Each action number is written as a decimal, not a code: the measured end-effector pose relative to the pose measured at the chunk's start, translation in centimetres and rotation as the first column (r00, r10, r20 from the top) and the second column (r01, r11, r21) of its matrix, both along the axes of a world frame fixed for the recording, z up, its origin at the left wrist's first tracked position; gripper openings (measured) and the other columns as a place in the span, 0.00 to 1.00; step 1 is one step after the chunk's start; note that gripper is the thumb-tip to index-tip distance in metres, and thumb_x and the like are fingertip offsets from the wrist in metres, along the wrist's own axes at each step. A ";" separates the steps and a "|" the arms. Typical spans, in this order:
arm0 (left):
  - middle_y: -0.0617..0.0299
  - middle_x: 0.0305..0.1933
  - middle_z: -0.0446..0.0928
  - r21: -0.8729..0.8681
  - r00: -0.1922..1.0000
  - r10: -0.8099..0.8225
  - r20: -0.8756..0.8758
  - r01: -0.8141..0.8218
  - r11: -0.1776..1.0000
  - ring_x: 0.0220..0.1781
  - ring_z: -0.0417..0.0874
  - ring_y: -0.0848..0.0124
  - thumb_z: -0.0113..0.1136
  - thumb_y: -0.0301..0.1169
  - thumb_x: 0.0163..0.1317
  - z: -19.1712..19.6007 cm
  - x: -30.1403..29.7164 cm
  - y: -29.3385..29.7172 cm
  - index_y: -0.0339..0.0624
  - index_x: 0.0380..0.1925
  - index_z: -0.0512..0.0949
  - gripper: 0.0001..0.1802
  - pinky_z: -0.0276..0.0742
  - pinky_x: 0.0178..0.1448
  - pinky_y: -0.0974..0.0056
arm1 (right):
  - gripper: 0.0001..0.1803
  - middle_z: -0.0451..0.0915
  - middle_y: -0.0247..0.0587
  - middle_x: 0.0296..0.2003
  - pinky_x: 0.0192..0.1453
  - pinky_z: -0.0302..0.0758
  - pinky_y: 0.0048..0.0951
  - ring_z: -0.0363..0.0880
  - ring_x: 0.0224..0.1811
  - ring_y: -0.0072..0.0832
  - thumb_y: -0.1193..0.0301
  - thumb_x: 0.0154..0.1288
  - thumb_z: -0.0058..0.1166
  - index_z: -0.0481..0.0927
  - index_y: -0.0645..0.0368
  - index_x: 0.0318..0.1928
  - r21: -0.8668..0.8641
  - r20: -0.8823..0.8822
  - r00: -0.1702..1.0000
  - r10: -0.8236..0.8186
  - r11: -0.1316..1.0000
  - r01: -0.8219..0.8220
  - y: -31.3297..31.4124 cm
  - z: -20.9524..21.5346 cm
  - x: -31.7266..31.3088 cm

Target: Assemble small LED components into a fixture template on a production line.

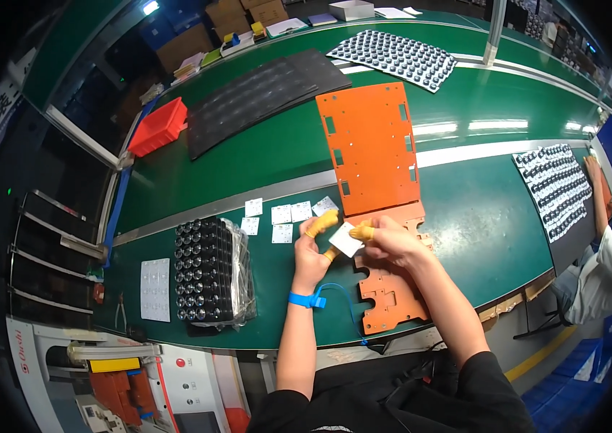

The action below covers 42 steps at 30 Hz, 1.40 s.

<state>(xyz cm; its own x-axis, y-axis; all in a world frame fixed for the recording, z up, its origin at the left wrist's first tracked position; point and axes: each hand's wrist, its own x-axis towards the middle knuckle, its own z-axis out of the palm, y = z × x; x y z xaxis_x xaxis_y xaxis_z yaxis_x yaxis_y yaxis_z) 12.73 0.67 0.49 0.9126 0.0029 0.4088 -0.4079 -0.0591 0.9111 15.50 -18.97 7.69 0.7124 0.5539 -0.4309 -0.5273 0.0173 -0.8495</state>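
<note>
A small white square board point(347, 239) is held between my hands over the near end of an orange fixture. Yellow covers sit on several fingertips. My left hand point(309, 258) has its thumb at the board's lower left edge, its covered index finger raised beside it. With closed fingers, my right hand point(388, 242) pinches the board's right side. A blue wrist strap point(307, 299) with a cord is on my left wrist. The fixture's orange lid plate point(372, 144) stands raised behind; its notched orange base point(395, 299) lies below my hands. Several white boards point(291, 213) lie left of the fixture.
Left are a stack of black trays with round lenses point(208, 270), a white sheet point(154, 289) and pliers point(120, 314). Farther back are a red bin point(158, 127), black mats point(255, 97) and a tray of round parts point(392, 59). A co-worker's arm point(599, 191) is beside another tray point(553, 189).
</note>
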 end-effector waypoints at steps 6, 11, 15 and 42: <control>0.49 0.59 0.74 0.641 0.962 0.214 0.167 -0.271 0.718 0.67 0.64 0.49 0.61 0.32 0.62 0.4 -0.2 -1.0 0.38 0.57 0.74 0.23 0.64 0.67 0.49 | 0.10 0.70 0.23 0.21 0.22 0.56 0.16 0.59 0.19 0.09 0.68 0.67 0.55 0.81 0.63 0.35 -0.255 0.430 0.737 -0.522 0.713 0.653 -6.2 -0.6 -2.5; 0.44 0.58 0.74 0.773 0.961 0.253 0.113 -0.245 0.585 0.67 0.63 0.48 0.51 0.30 0.67 0.5 -0.3 -1.5 0.32 0.59 0.70 0.22 0.60 0.69 0.49 | 0.11 0.73 0.22 0.21 0.23 0.58 0.15 0.63 0.20 0.08 0.67 0.67 0.54 0.81 0.62 0.34 -0.236 0.432 0.651 -0.624 0.618 0.750 -10.2 -3.9 -3.5; 0.46 0.52 0.77 0.754 0.955 0.252 0.157 -0.281 0.594 0.60 0.69 0.50 0.54 0.24 0.60 -0.2 -0.3 -1.2 0.33 0.52 0.76 0.18 0.64 0.66 0.52 | 0.11 0.76 0.26 0.23 0.24 0.62 0.19 0.66 0.21 0.11 0.68 0.67 0.56 0.81 0.65 0.34 -0.263 0.330 0.735 -0.592 0.690 0.674 -9.0 -3.1 -4.0; 0.46 0.36 0.76 0.400 0.828 0.508 0.239 -0.560 0.725 0.40 0.75 0.48 0.57 0.20 0.57 -0.1 -0.1 -1.8 0.34 0.40 0.75 0.10 0.73 0.45 0.50 | 0.08 0.66 0.26 0.19 0.24 0.61 0.21 0.61 0.22 0.14 0.72 0.63 0.60 0.78 0.65 0.38 -0.447 0.844 0.524 -0.118 0.386 0.807 -5.5 -1.3 -3.2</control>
